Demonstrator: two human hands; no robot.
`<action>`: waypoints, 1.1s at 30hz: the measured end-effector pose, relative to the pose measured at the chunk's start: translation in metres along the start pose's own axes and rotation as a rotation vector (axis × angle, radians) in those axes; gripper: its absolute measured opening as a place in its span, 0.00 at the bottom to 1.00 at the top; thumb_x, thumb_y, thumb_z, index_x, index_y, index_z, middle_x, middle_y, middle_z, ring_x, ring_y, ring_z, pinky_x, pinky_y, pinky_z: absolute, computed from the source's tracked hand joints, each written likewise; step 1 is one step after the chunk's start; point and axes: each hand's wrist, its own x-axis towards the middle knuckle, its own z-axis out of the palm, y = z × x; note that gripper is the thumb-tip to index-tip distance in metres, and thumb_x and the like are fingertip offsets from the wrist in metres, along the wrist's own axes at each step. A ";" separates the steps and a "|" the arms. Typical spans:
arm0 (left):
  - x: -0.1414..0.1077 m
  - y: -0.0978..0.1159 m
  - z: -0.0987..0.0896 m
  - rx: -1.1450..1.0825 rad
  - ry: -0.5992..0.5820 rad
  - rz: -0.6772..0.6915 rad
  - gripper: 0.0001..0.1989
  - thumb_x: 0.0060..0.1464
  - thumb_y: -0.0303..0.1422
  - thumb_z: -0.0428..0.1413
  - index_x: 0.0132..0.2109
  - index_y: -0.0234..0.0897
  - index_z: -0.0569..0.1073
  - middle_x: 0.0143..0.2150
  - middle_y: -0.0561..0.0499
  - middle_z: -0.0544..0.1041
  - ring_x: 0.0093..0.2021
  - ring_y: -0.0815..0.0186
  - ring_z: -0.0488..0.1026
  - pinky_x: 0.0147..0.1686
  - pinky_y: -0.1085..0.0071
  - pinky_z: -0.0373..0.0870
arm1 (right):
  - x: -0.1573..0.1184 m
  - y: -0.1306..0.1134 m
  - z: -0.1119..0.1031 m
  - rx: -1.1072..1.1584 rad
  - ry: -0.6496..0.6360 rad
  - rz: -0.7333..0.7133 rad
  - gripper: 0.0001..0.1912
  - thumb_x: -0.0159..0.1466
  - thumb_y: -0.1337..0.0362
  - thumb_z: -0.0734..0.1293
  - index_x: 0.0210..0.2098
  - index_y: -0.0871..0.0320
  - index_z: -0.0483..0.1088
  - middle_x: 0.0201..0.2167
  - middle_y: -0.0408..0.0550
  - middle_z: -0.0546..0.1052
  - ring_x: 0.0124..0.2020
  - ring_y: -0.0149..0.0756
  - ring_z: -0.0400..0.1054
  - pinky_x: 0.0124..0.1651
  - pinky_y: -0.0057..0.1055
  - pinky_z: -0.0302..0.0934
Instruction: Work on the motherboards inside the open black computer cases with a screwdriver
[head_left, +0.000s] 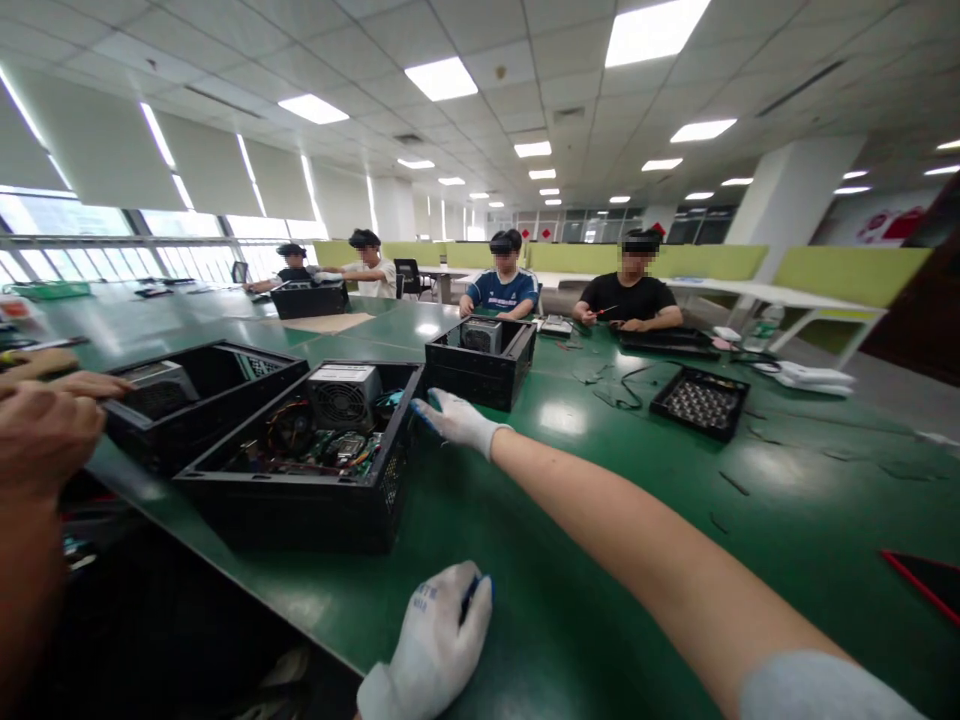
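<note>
A black open computer case (292, 510) lies on the green table, with a power supply (343, 395), a fan (292, 428) and a circuit board (349, 450) inside. My right hand (463, 422), in a white glove with blue fingertips, reaches to the case's right edge. Its fingers are stretched out at the rim, touching or nearly touching it. Low in the view, my left hand (439, 635) is closed on the table in the same kind of glove. The thumb lies close to the curled fingers, and the palm side is hidden.
Two more open cases stand nearby, a left one (202, 440) by a co-worker's bare hands (52, 420) and a farther one (480, 375). A black tray of small round parts (701, 402), cables (626, 390) and a red-edged object (926, 590) lie rightward. Several people sit across.
</note>
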 end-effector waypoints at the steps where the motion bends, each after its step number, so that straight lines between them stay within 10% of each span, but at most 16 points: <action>1: -0.001 -0.001 0.000 -0.022 -0.017 -0.018 0.13 0.71 0.38 0.48 0.42 0.41 0.75 0.37 0.48 0.82 0.37 0.60 0.81 0.39 0.66 0.77 | 0.002 0.013 -0.011 -0.093 0.045 0.025 0.39 0.71 0.41 0.63 0.71 0.60 0.61 0.72 0.60 0.63 0.72 0.54 0.56 0.73 0.52 0.50; 10: -0.001 -0.006 0.005 -0.050 -0.105 0.041 0.10 0.67 0.36 0.51 0.35 0.42 0.70 0.30 0.51 0.76 0.30 0.63 0.76 0.32 0.67 0.70 | 0.040 0.083 -0.089 -0.685 0.206 0.195 0.24 0.71 0.56 0.69 0.62 0.57 0.68 0.63 0.55 0.71 0.59 0.49 0.70 0.60 0.54 0.67; 21: -0.001 -0.012 0.013 -0.054 -0.122 -0.007 0.08 0.65 0.36 0.51 0.36 0.42 0.70 0.30 0.50 0.77 0.31 0.60 0.78 0.33 0.65 0.70 | 0.076 0.082 -0.086 -0.881 0.114 0.266 0.22 0.71 0.55 0.69 0.61 0.58 0.69 0.60 0.55 0.73 0.56 0.46 0.72 0.56 0.50 0.70; 27: 0.000 -0.008 0.008 -0.034 -0.144 -0.047 0.10 0.65 0.38 0.51 0.35 0.42 0.71 0.30 0.50 0.77 0.32 0.60 0.77 0.33 0.64 0.70 | 0.045 0.072 -0.097 -0.908 0.078 0.266 0.22 0.71 0.55 0.69 0.60 0.58 0.70 0.59 0.54 0.73 0.56 0.46 0.72 0.57 0.50 0.70; 33: 0.002 -0.001 0.000 -0.054 -0.164 -0.059 0.12 0.67 0.36 0.50 0.35 0.41 0.71 0.31 0.50 0.77 0.33 0.61 0.77 0.34 0.65 0.70 | -0.050 0.063 -0.117 -0.912 0.028 0.194 0.26 0.71 0.47 0.64 0.57 0.61 0.72 0.55 0.62 0.76 0.57 0.56 0.68 0.57 0.54 0.62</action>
